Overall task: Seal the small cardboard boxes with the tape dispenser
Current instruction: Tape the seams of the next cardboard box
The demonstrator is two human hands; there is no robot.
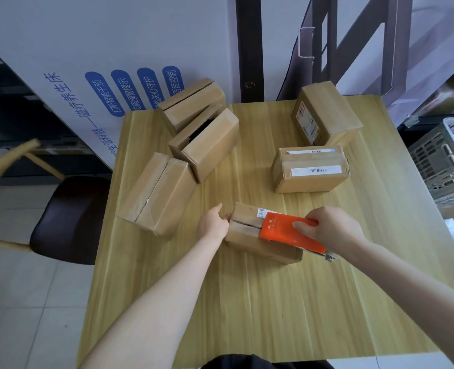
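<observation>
A small cardboard box (244, 230) lies in the middle of the wooden table (273, 302), its top seam running left to right. My left hand (213, 224) grips the box's left end. My right hand (329, 229) holds an orange tape dispenser (284, 230) that rests on the right part of the box's top, over the seam. The dispenser's metal end sticks out past the box at the right. The dispenser and my right hand hide the right half of the box's top.
Three more cardboard boxes (162, 193) (207, 142) (191, 105) stand at the back left, the middle one gaping open. Two labelled boxes (311, 169) (324, 113) sit at the back right. A dark chair (69, 219) stands left of the table, a grey crate (444, 166) right.
</observation>
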